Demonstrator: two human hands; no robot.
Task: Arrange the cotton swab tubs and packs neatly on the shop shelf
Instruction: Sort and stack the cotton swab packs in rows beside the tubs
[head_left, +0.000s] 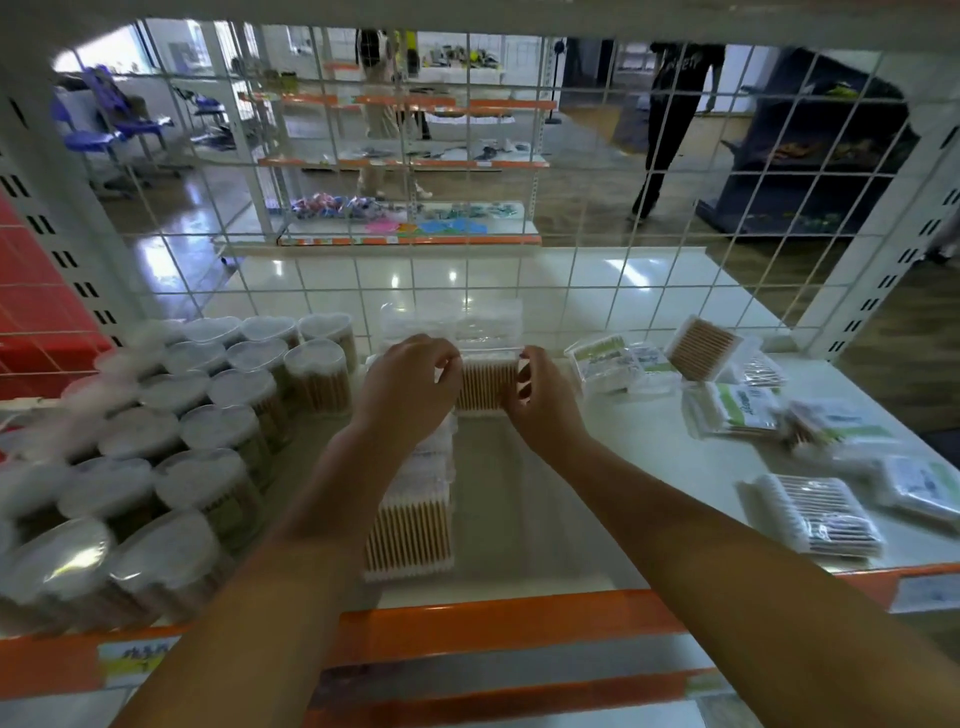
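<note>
Just above the middle of the frame, both hands hold one clear cotton swab pack (485, 383) that stands upright on the white shelf (597, 457). The left hand (410, 387) pinches its left edge with curled fingers and the right hand (543, 397) pinches its right edge the same way. The wooden sticks inside run vertically, so the pack's long axis runs left to right across the frame while its swabs point up and down. It stands at the far end of a row of like packs (410, 525) that runs from the orange front rail (493, 621) away toward the wire mesh back (467, 260); the nearest pack shows its sticks upright too. More clear packs are stacked behind the held one, against the mesh, blurred.

In the left part of the frame stand round clear tubs (208, 415) in close rows, lids up, filled with upright swabs; the nearest ones are blurred.

In the right part lie loose packs (815, 512), flat and at mixed angles, some with green-and-white labels (737, 410). One open-topped box of wooden swabs (701, 348) tilts at the upper right of that group.
</note>
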